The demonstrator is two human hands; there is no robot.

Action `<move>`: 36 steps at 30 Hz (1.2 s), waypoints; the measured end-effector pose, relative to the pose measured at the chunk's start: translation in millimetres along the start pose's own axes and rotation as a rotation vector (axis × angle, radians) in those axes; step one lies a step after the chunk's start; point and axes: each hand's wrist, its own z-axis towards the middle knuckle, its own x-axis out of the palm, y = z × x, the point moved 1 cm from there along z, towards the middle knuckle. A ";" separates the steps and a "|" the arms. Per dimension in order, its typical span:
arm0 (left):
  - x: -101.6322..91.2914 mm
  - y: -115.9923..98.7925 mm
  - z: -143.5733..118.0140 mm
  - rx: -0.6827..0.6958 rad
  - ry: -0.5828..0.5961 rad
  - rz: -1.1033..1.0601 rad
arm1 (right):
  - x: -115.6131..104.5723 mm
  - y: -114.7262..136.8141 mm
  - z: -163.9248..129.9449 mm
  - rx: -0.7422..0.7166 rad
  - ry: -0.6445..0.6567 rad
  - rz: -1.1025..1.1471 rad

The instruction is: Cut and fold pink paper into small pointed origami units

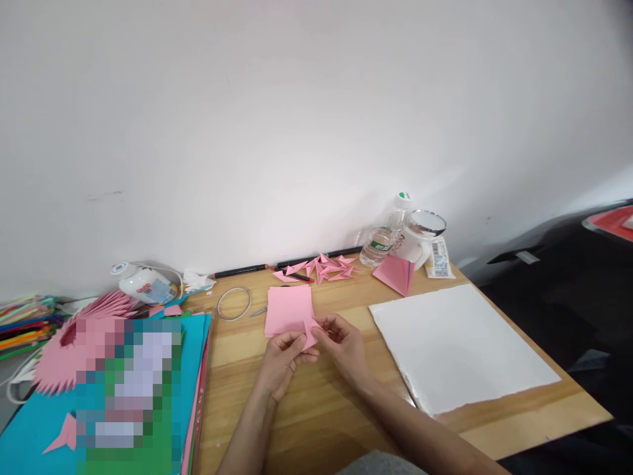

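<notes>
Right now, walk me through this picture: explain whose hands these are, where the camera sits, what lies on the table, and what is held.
There is no machine: a person works bare-handed, and one camera on their head looks down. The left hand and right hand together pinch a small pink piece at the near edge of a pink stack. On the wooden table lie folded pink triangles, a white sheet, a bottle, a cup and coloured paper.

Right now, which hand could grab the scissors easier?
Probably the left hand. The scissors lie on the table up and to the left of the pink paper, nearer that hand. The right hand would have to cross over the paper that both hands pinch.
</notes>
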 end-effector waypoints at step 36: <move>-4.0 3.0 1.9 0.073 0.102 -0.039 | 1.5 4.1 2.0 0.053 0.193 0.097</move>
